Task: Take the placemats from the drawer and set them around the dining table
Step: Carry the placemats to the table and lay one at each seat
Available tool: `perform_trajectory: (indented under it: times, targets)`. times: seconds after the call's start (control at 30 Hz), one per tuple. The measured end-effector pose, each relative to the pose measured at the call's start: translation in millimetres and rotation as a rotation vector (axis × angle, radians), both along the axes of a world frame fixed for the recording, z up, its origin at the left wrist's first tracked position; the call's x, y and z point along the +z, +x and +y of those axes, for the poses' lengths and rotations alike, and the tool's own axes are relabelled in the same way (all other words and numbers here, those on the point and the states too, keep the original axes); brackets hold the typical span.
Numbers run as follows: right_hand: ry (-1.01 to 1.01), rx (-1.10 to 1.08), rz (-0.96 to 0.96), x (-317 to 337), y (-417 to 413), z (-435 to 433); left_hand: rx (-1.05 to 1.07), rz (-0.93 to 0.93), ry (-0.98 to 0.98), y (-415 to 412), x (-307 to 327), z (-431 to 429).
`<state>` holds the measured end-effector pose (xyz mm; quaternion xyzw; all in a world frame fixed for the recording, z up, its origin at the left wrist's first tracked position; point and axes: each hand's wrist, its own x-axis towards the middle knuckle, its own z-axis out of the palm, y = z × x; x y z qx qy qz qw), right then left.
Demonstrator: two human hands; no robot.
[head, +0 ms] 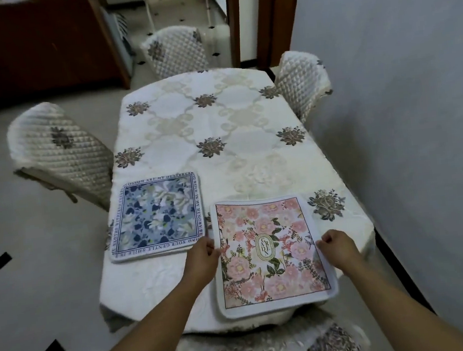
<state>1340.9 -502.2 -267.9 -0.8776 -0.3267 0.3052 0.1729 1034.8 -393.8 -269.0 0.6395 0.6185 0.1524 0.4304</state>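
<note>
Pink mat [269, 251] sits at the near end of the table [218, 119]. I see the left hand [203, 254] pinching its left edge and the right hand [336, 245] pinching its right edge, fingers curled on both. Blue mat [156, 216] lies flat just beside it on the left, near a quilted chair [59, 147].

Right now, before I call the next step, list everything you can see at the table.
blue placemat: one, blue floral, flat on the table's left side.
pink placemat: one on top, pink floral, near edge; maybe another beneath.
table: one, cream floral cloth, centre.
chairs: four, cream quilted covers, around the table.
cabinet: one, dark wood, far left.
left hand: pinches the pink placemat's left edge.
right hand: pinches its right edge.
</note>
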Motion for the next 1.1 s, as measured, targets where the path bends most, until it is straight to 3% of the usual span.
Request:
perform_trajectory:
  times: [0.23, 0.6, 0.67, 0.73, 0.8, 0.9, 1.1]
  targets:
    - [-0.090, 0.035, 0.008, -44, 2, -5, -0.032, 0.070, -0.077, 1, -41, 0]
    - [-0.043, 0.231, -0.007, -85, 18, -11, 0.130, 0.206, -0.046, 0, -75, -31]
    - [-0.025, 0.216, -0.013, -88, 14, -11, 0.084, 0.270, 0.013, 0, -83, -37]
    - [0.046, 0.242, -0.139, -90, 5, -17, 0.001, 0.371, 0.126, 3, -88, -48]
    - [0.124, 0.391, -0.322, -93, -11, -29, -0.117, 0.502, 0.259, 11, -95, -67]
    - [0.262, 0.679, -0.359, -97, -46, -39, -0.264, 0.574, 0.382, 34, -101, -100]
    - [0.202, 1.058, -0.321, -124, -109, -29, -0.479, 0.576, 0.295, 46, -135, -119]
